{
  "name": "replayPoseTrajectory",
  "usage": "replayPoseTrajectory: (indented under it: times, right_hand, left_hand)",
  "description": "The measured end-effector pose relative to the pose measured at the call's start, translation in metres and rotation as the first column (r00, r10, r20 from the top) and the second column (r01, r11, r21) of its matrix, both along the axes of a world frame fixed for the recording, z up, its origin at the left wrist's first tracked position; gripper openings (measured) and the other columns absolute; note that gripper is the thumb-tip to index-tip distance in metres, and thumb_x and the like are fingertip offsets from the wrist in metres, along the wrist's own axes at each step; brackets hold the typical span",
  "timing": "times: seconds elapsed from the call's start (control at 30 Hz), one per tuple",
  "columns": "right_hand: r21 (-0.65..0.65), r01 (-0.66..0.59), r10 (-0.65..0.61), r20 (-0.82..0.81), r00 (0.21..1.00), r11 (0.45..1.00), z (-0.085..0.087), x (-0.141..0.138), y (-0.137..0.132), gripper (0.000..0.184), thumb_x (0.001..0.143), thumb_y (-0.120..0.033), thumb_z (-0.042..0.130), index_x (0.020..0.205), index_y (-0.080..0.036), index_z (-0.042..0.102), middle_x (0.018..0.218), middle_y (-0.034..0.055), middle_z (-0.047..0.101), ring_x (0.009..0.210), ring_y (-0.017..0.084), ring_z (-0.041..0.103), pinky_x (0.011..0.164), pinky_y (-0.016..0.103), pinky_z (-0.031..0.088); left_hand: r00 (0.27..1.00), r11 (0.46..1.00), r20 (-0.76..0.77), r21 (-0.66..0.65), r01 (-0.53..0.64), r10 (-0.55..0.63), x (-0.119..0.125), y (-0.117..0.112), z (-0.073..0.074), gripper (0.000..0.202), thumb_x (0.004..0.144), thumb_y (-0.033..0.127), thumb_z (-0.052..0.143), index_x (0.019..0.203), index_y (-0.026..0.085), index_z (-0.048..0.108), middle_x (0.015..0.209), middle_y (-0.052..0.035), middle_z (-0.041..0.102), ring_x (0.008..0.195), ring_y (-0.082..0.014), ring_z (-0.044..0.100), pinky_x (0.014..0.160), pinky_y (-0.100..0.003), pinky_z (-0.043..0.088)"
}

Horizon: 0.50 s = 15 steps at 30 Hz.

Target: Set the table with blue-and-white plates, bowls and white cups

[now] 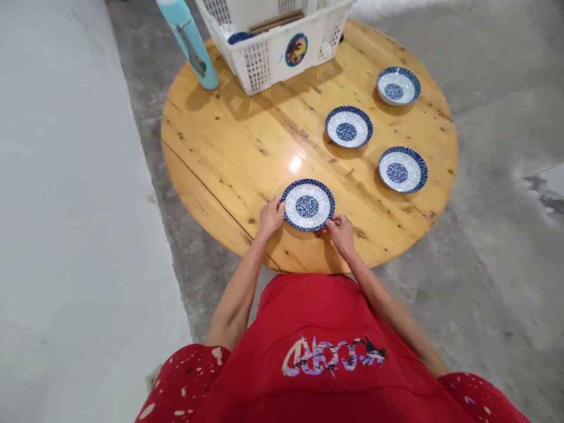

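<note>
- The left hand [271,216] curls its fingertips onto the 9 o'clock edge of a blue-and-white patterned ceramic saucer [308,205], thumb and fingers pinching the rim.
- The right hand [340,232] pinches the same rim at about 5 o'clock, with the fingers bunched close together.
- Gripping at nearly opposite edges likely keeps the shallow dish level and the fingers off its patterned face.
- The saucer lies at 6 o'clock on the round pale wooden desk [247,147], just inside the near edge and straight in front of the person's red patterned clothing [326,335]. It looks flat on the wood, though it is not clear whether its full weight is down.
- Three matching blue-and-white saucers sit well apart from one another and from the held one. One [349,126] is just off the desk's centre toward 2 o'clock, one [402,170] is at 3 o'clock near the rim, and one [398,85] is at 2 o'clock near the rim. The gaps between them suggest separate settings rather than a stack.
- A white slatted plastic basket [273,59] stands at 12 o'clock with a blue-rimmed dish [240,37] showing inside, so it seems to be where the crockery is kept.
- A tall teal bottle [189,41] stands upright at 11 o'clock, just beside the basket.
- Grey concrete floor [484,264] surrounds the desk.
</note>
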State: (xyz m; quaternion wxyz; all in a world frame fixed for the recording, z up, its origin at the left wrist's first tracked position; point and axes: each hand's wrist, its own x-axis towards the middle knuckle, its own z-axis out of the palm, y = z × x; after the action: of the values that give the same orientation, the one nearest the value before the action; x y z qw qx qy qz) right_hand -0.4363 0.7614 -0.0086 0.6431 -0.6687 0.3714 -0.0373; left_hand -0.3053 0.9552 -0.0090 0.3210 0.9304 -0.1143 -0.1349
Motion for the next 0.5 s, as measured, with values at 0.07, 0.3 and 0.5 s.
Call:
replayPoseTrajectory:
  times: [0.07,0.3,0.5]
  right_hand:
    - [-0.008,-0.013,0.013,0.001,1.000,1.000,0.001,0.001,0.001,0.017,0.079,-0.025,0.059,0.090,-0.015,0.050,0.073,0.0034,0.063,0.062,0.018,0.065,0.059,0.030,0.053]
    - [0.017,-0.010,0.010,-0.022,1.000,1.000,0.006,0.002,0.000,0.012,0.087,-0.023,0.059,0.090,-0.013,0.052,0.074,0.0034,0.064,0.063,0.017,0.067,0.058,0.027,0.054]
    - [0.052,0.062,-0.061,-0.024,0.998,0.997,0.001,-0.013,-0.006,0.014,0.095,-0.024,0.053,0.094,-0.011,0.055,0.072,0.0020,0.063,0.059,0.012,0.062,0.056,0.022,0.050]
  left_hand:
    - [1.000,1.000,-0.009,-0.002,-0.006,0.006,0.001,0.001,0.001,0.023,0.101,0.024,0.043,0.090,0.014,0.059,0.087,-0.0073,0.063,0.075,-0.0179,0.051,0.068,-0.030,0.029]
    - [0.999,0.999,-0.039,-0.041,-0.007,0.005,0.001,0.003,0.005,0.026,0.101,0.027,0.049,0.107,0.012,0.070,0.091,-0.0076,0.068,0.084,-0.0189,0.060,0.073,-0.028,0.035]
    - [0.985,0.977,-0.167,-0.194,-0.084,0.051,-0.002,0.014,0.003,0.038,0.104,0.038,0.048,0.115,0.009,0.069,0.086,-0.0059,0.070,0.075,-0.0142,0.066,0.078,-0.025,0.045]
